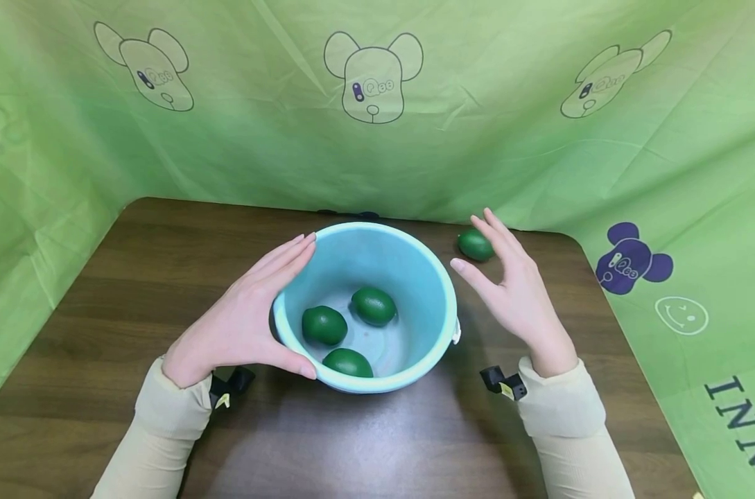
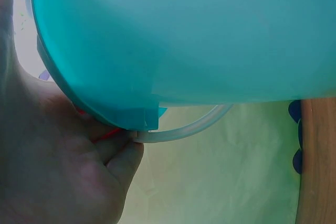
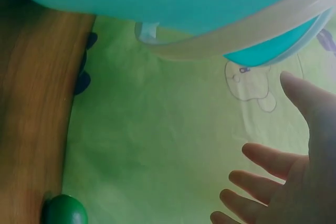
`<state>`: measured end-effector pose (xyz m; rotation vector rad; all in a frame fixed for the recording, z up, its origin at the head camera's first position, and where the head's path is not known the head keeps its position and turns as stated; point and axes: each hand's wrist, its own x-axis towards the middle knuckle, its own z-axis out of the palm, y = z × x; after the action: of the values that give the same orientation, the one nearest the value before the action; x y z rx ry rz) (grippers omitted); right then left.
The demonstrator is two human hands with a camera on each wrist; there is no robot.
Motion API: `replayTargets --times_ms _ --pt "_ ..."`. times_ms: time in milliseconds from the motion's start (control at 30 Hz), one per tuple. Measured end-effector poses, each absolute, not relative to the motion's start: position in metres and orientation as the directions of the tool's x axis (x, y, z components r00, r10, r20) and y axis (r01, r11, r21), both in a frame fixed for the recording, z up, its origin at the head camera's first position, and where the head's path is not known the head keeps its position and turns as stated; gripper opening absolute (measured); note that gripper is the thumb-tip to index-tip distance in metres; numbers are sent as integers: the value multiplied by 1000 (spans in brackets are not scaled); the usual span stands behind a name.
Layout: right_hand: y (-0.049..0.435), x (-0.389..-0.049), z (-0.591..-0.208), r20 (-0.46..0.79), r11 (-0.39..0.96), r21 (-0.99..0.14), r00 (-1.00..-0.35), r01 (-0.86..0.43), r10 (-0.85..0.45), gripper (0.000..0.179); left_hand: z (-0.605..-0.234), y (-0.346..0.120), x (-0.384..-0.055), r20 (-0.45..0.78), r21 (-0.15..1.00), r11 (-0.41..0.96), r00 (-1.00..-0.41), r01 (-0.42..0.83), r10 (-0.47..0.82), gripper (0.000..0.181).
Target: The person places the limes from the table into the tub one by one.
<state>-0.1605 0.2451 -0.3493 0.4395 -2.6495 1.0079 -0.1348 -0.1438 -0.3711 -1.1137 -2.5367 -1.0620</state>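
A light blue bucket [image 1: 442, 346] is at the middle of the table, its mouth facing up. Inside it lie three green limes, a left one [image 1: 324, 326], a back one [image 1: 374, 306] and a front one [image 1: 349, 363]. My left hand [image 1: 246, 319] grips the bucket's left side, with fingers and thumb spread along the rim. In the left wrist view, some fingertips are hidden behind the bucket, near its white handle [image 2: 189, 130]. To the right of the bucket, my right hand [image 1: 517, 298] is raised with fingers apart, holding nothing. Another lime [image 1: 475, 244] lies behind its fingers, partly covered.
The brown wooden table [image 1: 165, 277] has a green cloth [image 1: 258, 152] with cartoon bear prints hanging behind and beside it. Small dark round shapes [image 1: 369, 215] show at the table's back edge behind the bucket. Each wrist wears a black camera mount, such as the right one [image 1: 502, 382].
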Motion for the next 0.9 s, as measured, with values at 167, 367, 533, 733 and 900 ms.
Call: replayTargets --times_ms 167,367,533,733,900 --pt "250 -165 -351 351 715 -602 -922 -356 -164 67 -372 -144 -135 419 541 465 -704 701 573 144" --pt "254 -169 -352 341 715 -614 -929 -335 -142 66 -371 -144 -135 416 541 467 -706 699 574 144" --pt "258 -173 -353 344 709 -622 -929 -333 -134 66 -371 -144 -135 415 542 468 -706 698 574 144" --pt "262 -179 -355 329 709 -631 -936 -314 -122 66 -372 -144 -135 422 532 468 -700 705 576 145" --pt "266 -183 -356 315 715 -633 -943 -296 -111 67 -372 -144 -135 418 536 469 -703 702 575 144"
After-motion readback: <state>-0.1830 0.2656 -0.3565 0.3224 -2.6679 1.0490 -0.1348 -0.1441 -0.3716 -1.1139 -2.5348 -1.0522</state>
